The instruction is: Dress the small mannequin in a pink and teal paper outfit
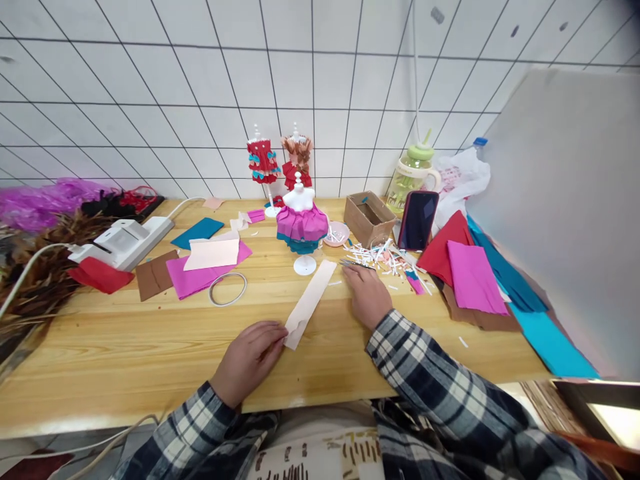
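Observation:
A long pale pink strip of crepe paper [313,293] lies slantwise on the wooden table. My left hand [253,360] is closed on its near end, pinching the left edge. To the strip's right, my right hand [369,297] rests low over the table, its fingers closed at a slim, pointed metal tool [356,264]; its handle is partly hidden, so I cannot tell whether it is scissors or tweezers. Just beyond the strip's far end stands a small white dress form [299,197] on a round base, wearing a pleated magenta skirt [303,223] over a teal layer.
Two dressed mini forms [263,160] stand behind. Paper scraps [383,257], a cardboard box [369,217], a phone [419,220] and a jug [414,173] are at right, beside coloured paper sheets [475,277]. Leftward are a tape ring [228,289], more sheets [200,283] and a power strip [123,243].

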Available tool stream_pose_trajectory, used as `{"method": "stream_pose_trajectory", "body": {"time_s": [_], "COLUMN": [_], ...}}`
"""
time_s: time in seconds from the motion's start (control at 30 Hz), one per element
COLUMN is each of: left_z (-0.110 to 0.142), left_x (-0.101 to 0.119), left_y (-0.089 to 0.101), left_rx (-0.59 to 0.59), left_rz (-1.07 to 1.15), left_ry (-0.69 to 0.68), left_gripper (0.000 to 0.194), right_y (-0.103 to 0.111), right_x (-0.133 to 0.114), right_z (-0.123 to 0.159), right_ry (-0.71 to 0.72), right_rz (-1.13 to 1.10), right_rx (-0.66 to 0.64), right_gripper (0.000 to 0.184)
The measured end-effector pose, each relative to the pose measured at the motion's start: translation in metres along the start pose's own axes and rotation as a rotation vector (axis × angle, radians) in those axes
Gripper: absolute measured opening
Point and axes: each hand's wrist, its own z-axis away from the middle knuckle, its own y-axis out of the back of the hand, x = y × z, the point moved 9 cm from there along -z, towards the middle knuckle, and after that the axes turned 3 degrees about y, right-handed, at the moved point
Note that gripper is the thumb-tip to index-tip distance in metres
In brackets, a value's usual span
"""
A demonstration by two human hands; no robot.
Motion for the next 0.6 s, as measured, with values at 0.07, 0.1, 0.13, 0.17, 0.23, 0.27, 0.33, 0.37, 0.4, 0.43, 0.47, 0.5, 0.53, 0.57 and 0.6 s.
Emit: {"method": "stream_pose_trajectory", "body": {"time_s": [0.07,0.1,0.13,0.17,0.23,0.27,0.33,0.37,0.4,0.43,0.47,0.5,0.53,0.57,0.6], "left_z": [0.002,0.002,0.002,0.002,0.003,0.003,0.004,0.005,0.005,0.006,0.006,0.006,0.005,0.005,0.004], "left_x": [0.002,0.003,0.004,0.005,0.008,0.011,0.017,0.020,0.024,0.027,0.029,0.031,0.033,0.033,0.033], "left_y": [-0.003,-0.005,-0.006,-0.008,-0.011,-0.012,-0.014,-0.015,-0.015,-0.015,-0.016,-0.016,-0.017,-0.018,-0.018], "left_rx": [-0.013,-0.022,-0.034,-0.046,-0.081,-0.099,-0.122,-0.125,-0.126,-0.123,-0.121,-0.119,-0.120,-0.122,-0.122], "left_rz": [-0.032,-0.047,-0.058,-0.067,-0.077,-0.081,-0.093,-0.103,-0.118,-0.136,-0.155,-0.173,-0.189,-0.199,-0.203], "left_ry": [-0.034,-0.049,-0.063,-0.078,-0.117,-0.142,-0.196,-0.224,-0.252,-0.279,-0.302,-0.321,-0.332,-0.336,-0.336], "left_gripper": [0.019,0.020,0.020,0.021,0.022,0.022,0.022,0.022,0.022,0.021,0.021,0.020,0.020,0.019,0.019], "right_y": [-0.002,-0.007,-0.015,-0.023,-0.041,-0.050,-0.062,-0.065,-0.067,-0.068,-0.068,-0.068,-0.067,-0.067,-0.066], "right_x": [-0.032,-0.051,-0.067,-0.077,-0.081,-0.079,-0.075,-0.074,-0.072,-0.071,-0.070,-0.070,-0.070,-0.070,-0.071], "right_z": [-0.007,-0.010,-0.014,-0.019,-0.031,-0.036,-0.044,-0.046,-0.047,-0.047,-0.047,-0.047,-0.046,-0.045,-0.045], "right_ry": [0.154,0.254,0.332,0.352,0.296,0.261,0.251,0.262,0.276,0.285,0.291,0.295,0.298,0.301,0.303], "right_rz": [-0.071,-0.115,-0.143,-0.151,-0.135,-0.117,-0.108,-0.109,-0.113,-0.116,-0.118,-0.118,-0.118,-0.118,-0.116], "right_rx": [-0.003,-0.044,-0.098,-0.144,-0.221,-0.255,-0.286,-0.290,-0.288,-0.284,-0.279,-0.275,-0.270,-0.266,-0.261], "right_gripper": [0.051,0.045,0.039,0.033,0.024,0.021,0.017,0.016,0.015,0.016,0.016,0.016,0.016,0.017,0.017]}}
